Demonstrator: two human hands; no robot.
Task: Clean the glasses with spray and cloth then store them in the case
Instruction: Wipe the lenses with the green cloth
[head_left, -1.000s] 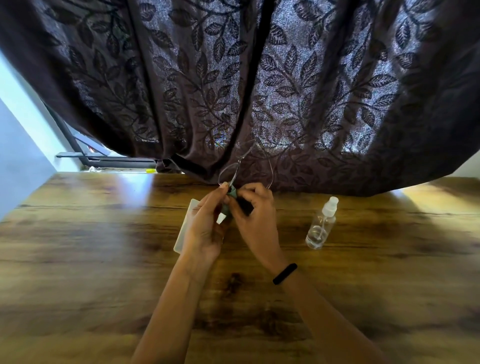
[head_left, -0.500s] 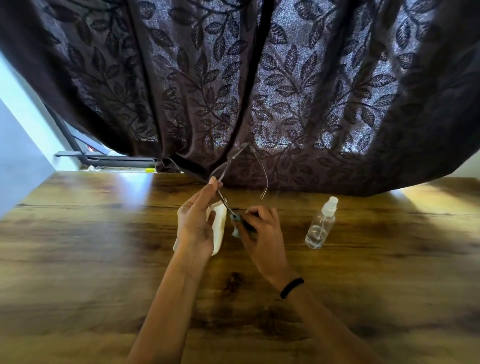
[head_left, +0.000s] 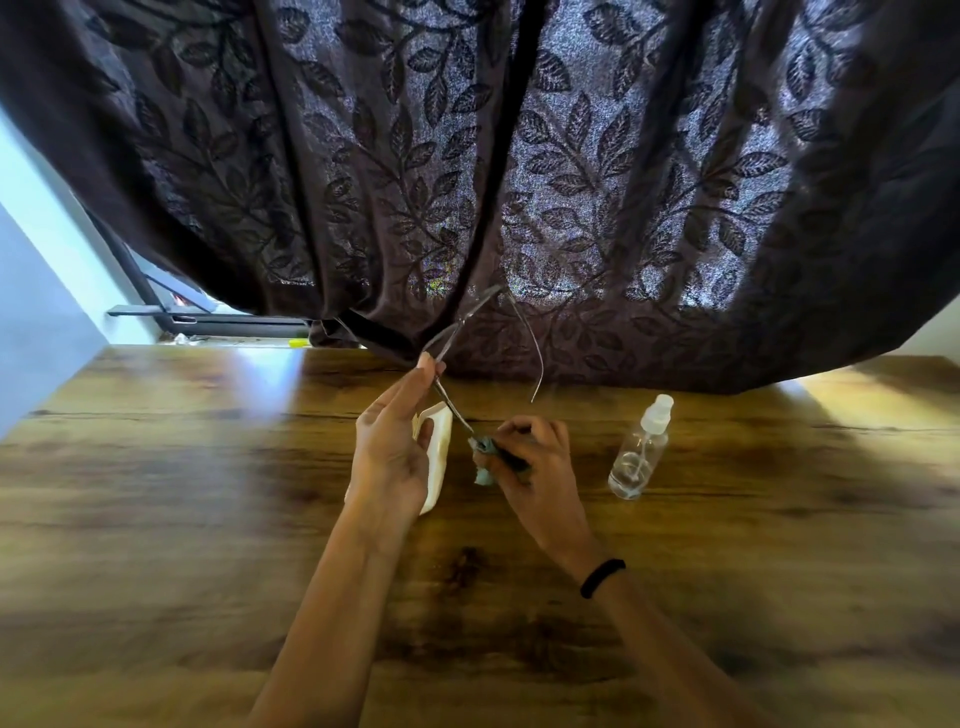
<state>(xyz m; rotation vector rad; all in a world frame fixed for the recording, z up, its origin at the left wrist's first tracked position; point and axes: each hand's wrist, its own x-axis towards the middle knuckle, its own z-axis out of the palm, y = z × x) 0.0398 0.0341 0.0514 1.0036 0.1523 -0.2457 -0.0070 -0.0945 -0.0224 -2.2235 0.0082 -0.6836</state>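
Observation:
Thin-rimmed glasses are held up above the wooden table, in front of the curtain. My left hand pinches the frame at its lens rim, fingers pointing up. My right hand holds a small teal cloth wrapped around the end of one temple arm. The other temple arm hangs free to the right. A white glasses case lies on the table, partly hidden behind my left hand. A clear spray bottle with a white cap stands upright to the right of my right hand.
A dark leaf-patterned curtain hangs over the far edge of the table. At the far left a window sill and a pale wall show. A black band circles my right wrist.
My hands have separated: the left lifted the frame up, the right slid the cloth down along the temple arm towards its tip. The case now shows beside my left palm.

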